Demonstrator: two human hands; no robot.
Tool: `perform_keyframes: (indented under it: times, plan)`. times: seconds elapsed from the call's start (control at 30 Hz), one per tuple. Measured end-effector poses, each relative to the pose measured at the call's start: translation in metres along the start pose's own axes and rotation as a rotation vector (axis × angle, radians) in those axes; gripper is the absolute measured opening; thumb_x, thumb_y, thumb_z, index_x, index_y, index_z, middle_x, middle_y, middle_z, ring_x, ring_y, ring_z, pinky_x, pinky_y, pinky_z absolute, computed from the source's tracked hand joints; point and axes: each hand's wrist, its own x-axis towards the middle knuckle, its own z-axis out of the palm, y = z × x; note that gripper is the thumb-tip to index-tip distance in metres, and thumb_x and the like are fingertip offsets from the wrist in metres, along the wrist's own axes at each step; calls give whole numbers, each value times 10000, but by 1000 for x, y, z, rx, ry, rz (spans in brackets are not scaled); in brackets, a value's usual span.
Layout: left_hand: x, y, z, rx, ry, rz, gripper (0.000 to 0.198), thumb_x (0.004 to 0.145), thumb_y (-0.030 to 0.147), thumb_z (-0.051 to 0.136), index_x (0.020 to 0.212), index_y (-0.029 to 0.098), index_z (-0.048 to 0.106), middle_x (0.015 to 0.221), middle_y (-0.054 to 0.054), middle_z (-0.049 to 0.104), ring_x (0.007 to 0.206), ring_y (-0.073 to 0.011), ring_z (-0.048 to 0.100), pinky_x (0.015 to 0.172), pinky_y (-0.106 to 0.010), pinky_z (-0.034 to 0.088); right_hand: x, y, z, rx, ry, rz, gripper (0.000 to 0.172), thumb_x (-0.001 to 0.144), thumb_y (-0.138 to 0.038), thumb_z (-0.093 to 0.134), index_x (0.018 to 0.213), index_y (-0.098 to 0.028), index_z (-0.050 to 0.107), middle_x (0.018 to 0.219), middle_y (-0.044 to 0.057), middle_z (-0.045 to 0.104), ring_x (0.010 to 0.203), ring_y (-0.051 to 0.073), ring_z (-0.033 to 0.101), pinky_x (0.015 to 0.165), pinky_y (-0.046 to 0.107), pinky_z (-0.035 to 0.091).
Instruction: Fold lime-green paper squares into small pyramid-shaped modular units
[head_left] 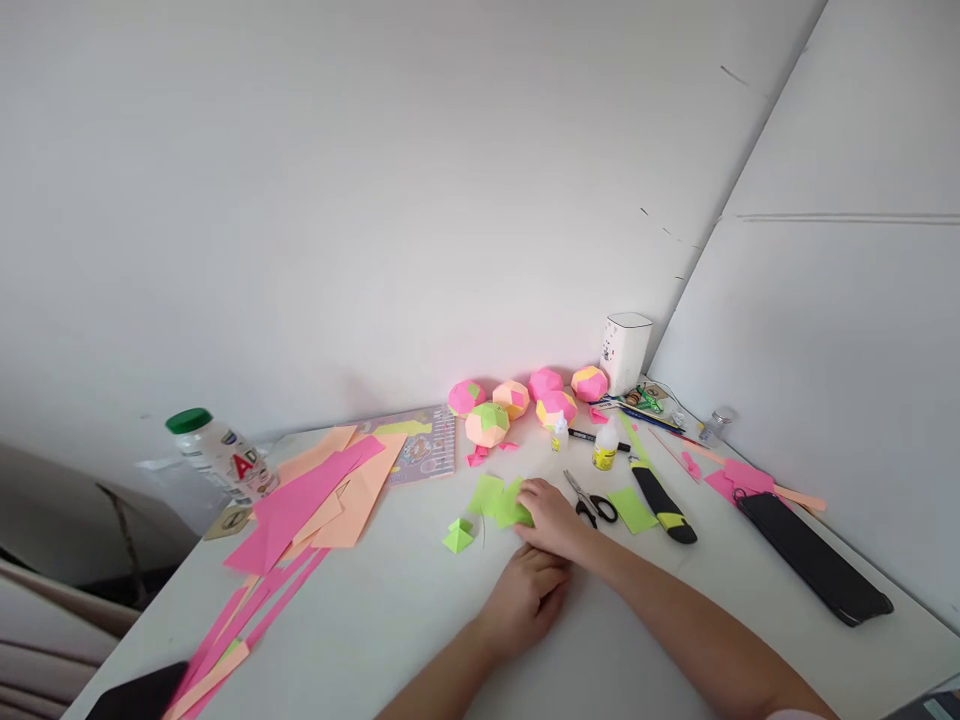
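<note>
Green paper (496, 497) lies flat near the middle of the white table (390, 620), with a wide spread of pink and orange sheets (322, 495) to its left and a black case (814, 555) well off to its right. Both forearms reach in from the bottom edge: the right hand (553, 517) lies palm down, fingertips pressed on the paper's right edge, and the left hand (525, 592) rests loosely curled on the table just behind it, holding nothing that shows. Scissors (592, 503) lie just right of the right hand, and a tiny folded green piece (457, 537) sits left of the paper.
</note>
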Motion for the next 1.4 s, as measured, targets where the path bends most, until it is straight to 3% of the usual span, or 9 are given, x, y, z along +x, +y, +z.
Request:
perform_keyframes:
  times: [0.2,0.4,0.53,0.67,0.87,1.07,1.17,1.3,1.4]
  plan:
    - [3,-1,-1,-228,58,-88,303,876,257,376,814,182,663,841,-86,646,823,-187,567,752,-307,458,-34,29,-7,255,55,-70,280,774,-184,581,1053,-163,593,1216,133,529,1148,227,479,955,421,395]
    - [3,-11,-3,-533,254,-420,250,833,325,481,767,171,667,794,-52,655,760,-174,575,724,-295,457,-40,34,0,227,127,-83,181,794,-142,544,951,-152,633,1166,147,570,1111,238,516,932,435,429]
    - [5,-19,-9,-853,412,-623,212,769,359,574,786,172,670,855,-54,673,883,-208,591,856,-349,444,-37,31,-1,193,148,-125,181,825,-132,486,924,-164,634,1118,133,588,1086,238,526,910,454,443]
    - [7,-23,-12,-1209,561,-693,196,700,325,658,785,148,653,896,-68,661,918,-218,607,927,-393,429,-36,29,-4,167,159,-164,162,816,-135,484,875,-173,630,1064,120,597,1041,236,540,879,435,465]
    - [6,-23,-6,-1239,710,-726,174,691,247,662,843,166,637,1007,-58,622,984,-211,587,975,-398,412,-35,27,-6,139,158,-176,158,835,-156,474,855,-169,630,1023,117,606,1026,236,539,870,413,472]
    - [5,-26,-5,-1264,723,-709,231,722,307,657,902,163,646,1086,-86,613,1089,-244,540,1001,-415,391,-38,21,-13,179,278,-131,240,893,-178,387,924,-195,624,950,102,619,951,222,573,842,436,478]
    - [7,-24,-9,-1340,688,-644,325,757,419,603,906,134,650,1082,-122,622,1112,-273,521,967,-433,414,-41,14,-18,154,353,-200,234,895,-190,394,965,-199,617,961,106,625,967,231,567,865,446,461]
    - [8,-24,-14,-1407,611,-674,366,751,412,615,1000,143,622,970,-108,656,959,-250,604,863,-418,470,-44,6,-18,115,249,-421,231,894,-166,403,946,-200,626,920,87,647,944,215,570,862,410,464]
    - [6,-27,-13,-1370,599,-767,392,702,312,683,1052,158,599,891,-80,657,876,-215,618,797,-372,490,-43,5,-14,148,196,-421,196,889,-202,440,877,-211,636,839,67,650,893,210,563,837,396,471]
